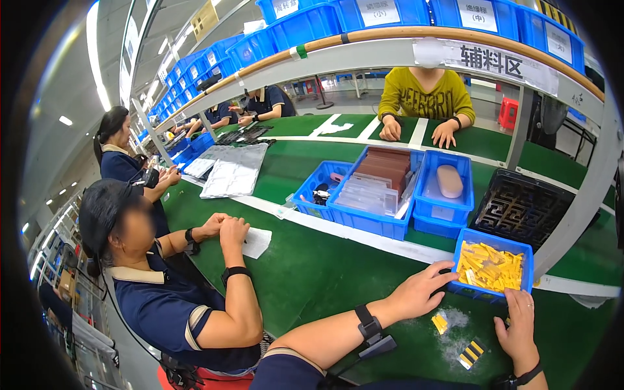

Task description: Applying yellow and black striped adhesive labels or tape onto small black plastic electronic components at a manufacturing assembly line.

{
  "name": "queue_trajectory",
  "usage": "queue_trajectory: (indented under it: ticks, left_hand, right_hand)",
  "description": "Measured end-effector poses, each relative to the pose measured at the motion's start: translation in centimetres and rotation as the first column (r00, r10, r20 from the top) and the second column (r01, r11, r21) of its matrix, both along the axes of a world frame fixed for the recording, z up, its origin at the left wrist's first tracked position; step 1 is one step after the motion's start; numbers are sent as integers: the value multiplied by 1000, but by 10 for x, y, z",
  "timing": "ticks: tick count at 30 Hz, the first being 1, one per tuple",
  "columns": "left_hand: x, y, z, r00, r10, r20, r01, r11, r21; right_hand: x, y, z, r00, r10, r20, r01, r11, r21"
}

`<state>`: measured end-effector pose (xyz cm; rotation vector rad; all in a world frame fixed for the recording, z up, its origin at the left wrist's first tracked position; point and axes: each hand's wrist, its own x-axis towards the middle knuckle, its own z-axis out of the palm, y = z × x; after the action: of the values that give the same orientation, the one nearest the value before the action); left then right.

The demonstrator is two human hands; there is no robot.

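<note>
My left hand (419, 289) rests on the green bench with its fingertips on the left front corner of a small blue bin (467, 290) filled with yellow flat parts (489, 266). My right hand (519, 325) touches the bin's front edge with its fingertips, thumb spread out. Neither hand holds anything. On the bench between my hands lie a small yellow piece (440, 322) and a yellow-and-black striped piece (472, 353), with pale dust around them.
Three larger blue bins (377, 224) with plastic trays, brown sheets and a tan oval pad (449, 180) stand further back. A black lattice tray (520, 208) sits at right. A co-worker (156, 286) sits close at my left; another person (426, 97) faces me across the bench.
</note>
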<state>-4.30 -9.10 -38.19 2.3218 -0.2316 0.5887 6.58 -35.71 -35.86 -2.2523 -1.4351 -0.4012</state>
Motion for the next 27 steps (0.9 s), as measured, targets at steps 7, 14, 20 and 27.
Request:
queue_trajectory:
  ticks: [7, 14, 20, 27]
  left_hand:
    - [-2, 4, 1, 998, 2, 64, -4, 999, 38]
    - [-13, 99, 28, 863, 495, 105, -314, 687, -655]
    - [-91, 258, 45, 583, 809, -79, -252, 87, -964]
    - [-79, 217, 59, 645, 764, 4, -237, 206, -950]
  right_hand:
    - [-1, 2, 1, 1000, 26, -15, -26, 1000, 6]
    - [0, 0, -1, 1000, 4, -19, -4, 1000, 7]
    - [-1, -1, 0, 1000, 22, -11, -21, 1000, 22]
    - [-3, 1, 0, 1000, -7, -26, 7, 1000, 3]
